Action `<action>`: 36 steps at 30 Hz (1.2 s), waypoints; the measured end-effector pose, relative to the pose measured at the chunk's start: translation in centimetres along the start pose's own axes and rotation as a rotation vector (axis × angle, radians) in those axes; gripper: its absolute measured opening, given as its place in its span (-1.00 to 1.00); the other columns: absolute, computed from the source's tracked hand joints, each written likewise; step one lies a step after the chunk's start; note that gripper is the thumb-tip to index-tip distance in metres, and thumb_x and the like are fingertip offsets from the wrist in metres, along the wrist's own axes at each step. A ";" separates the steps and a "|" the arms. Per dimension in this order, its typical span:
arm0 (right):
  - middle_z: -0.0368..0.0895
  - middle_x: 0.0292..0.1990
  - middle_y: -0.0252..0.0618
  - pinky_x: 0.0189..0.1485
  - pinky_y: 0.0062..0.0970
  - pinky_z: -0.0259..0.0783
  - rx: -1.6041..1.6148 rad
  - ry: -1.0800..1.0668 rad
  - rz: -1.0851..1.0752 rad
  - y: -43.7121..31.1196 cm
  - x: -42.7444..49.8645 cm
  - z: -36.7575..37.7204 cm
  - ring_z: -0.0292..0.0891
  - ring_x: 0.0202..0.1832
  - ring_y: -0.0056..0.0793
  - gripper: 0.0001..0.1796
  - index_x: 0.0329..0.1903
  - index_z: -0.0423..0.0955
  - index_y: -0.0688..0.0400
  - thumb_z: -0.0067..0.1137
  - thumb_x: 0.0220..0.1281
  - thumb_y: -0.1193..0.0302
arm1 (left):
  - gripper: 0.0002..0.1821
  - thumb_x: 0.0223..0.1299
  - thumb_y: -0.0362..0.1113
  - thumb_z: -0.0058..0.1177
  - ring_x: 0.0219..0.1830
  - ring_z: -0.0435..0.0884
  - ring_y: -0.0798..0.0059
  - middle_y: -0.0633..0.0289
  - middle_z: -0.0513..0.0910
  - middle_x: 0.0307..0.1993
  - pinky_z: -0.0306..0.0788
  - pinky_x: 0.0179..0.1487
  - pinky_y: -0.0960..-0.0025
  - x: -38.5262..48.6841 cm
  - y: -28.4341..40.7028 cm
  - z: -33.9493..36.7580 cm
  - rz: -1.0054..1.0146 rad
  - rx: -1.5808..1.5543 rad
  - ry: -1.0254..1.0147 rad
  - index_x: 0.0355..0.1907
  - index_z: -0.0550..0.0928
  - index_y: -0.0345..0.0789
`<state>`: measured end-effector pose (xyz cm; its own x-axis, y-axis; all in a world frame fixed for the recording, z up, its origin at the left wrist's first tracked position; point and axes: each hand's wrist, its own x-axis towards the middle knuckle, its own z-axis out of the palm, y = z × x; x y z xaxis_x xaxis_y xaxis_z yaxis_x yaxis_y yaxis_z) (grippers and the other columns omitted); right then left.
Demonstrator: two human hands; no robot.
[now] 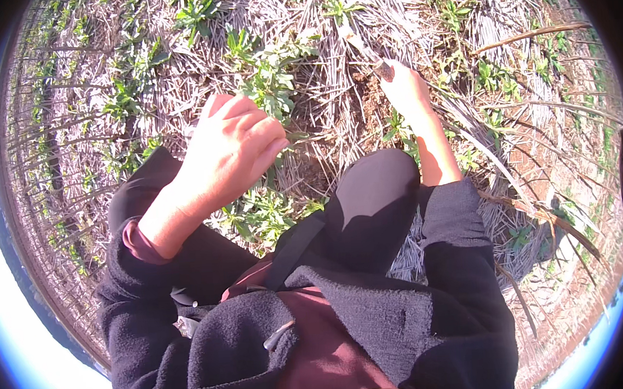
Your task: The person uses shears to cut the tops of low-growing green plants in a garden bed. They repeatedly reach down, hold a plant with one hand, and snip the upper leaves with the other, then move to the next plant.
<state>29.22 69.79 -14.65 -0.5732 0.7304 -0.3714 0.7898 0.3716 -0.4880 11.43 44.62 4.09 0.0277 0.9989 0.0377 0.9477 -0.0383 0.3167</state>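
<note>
My right hand (405,88) grips the brown handle (384,71) of a narrow hand tool. Its pale shaft or blade (357,43) points up and left over the straw, and its tip is hard to make out in the glare. My left hand (238,140) is curled into a loose fist above leafy green weeds (270,84); the palm faces away and I see nothing in it. Between the hands lie dry straw (327,100) and a patch of loose brown soil (371,97). More green weeds (262,219) grow between my knees.
My bent knee (378,190) in dark trousers is close below my right hand. Dry woody stalks (534,35) arch over the ground on the right, some (565,227) beside my right sleeve. Straw stubble and weeds (121,102) stretch away on the left.
</note>
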 end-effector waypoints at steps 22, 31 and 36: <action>0.64 -0.39 -0.07 -0.24 -0.36 0.42 -0.228 -0.630 0.140 -16.3 1.7 -0.1 0.35 -0.40 -0.51 -0.71 -0.09 0.55 0.22 0.24 0.09 0.43 | -0.88 0.08 -0.16 0.18 -0.12 0.61 0.33 0.33 0.66 -0.42 0.34 0.07 0.17 6.4 -16.8 5.3 0.664 -0.557 -0.198 -0.37 0.66 -0.12; 0.67 -0.15 0.11 0.03 -0.26 0.46 -0.049 -0.001 0.362 -18.0 2.4 -8.5 0.63 -0.10 -0.03 -0.45 0.17 0.48 0.26 0.28 0.17 0.24 | -0.82 0.17 -0.10 0.18 -0.13 0.66 0.25 0.29 0.70 -0.37 0.42 0.01 0.11 12.1 -23.4 9.1 0.591 -0.599 -0.406 -0.27 0.66 -0.12; 0.62 -0.36 0.09 -0.14 -0.25 0.43 -0.326 -0.018 0.470 -17.8 1.2 -9.6 0.53 -0.33 -0.09 -0.53 0.09 0.49 0.32 0.25 0.17 0.32 | -0.81 0.20 -0.12 0.14 -0.19 0.70 0.18 0.18 0.73 -0.35 0.50 0.00 0.14 14.7 -27.4 10.9 0.348 -0.679 -0.448 -0.26 0.65 -0.17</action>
<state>16.55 69.54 1.15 -0.1458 0.8512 -0.5042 0.9856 0.1691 0.0004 -10.72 60.60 -14.34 0.5362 0.8389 -0.0935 0.4733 -0.2071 0.8562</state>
